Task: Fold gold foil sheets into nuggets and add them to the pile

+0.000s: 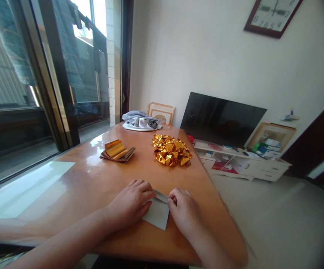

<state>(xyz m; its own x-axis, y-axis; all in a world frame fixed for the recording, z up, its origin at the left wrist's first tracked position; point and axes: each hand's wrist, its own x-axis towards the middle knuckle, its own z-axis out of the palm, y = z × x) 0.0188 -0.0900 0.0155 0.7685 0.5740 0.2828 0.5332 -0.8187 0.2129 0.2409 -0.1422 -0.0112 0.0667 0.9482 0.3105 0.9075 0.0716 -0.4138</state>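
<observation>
Both hands partly hide the folded top of a silver-grey paper sheet (158, 213), so its layers are hard to make out. It lies between the left hand (129, 204) and right hand (184, 213), near the tabletop's (94, 179) front edge. Its long axis runs towards the person, with one corner pointing at that edge. The curled left fingers (143, 188) and right fingers (173, 198) grip its sides. Farther off lie a gold foil stack (117, 151) and a heap of crumpled gold pieces (170, 149).

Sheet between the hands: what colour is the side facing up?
The sheet is pale grey on its upper side; the head view shows it best.
</observation>
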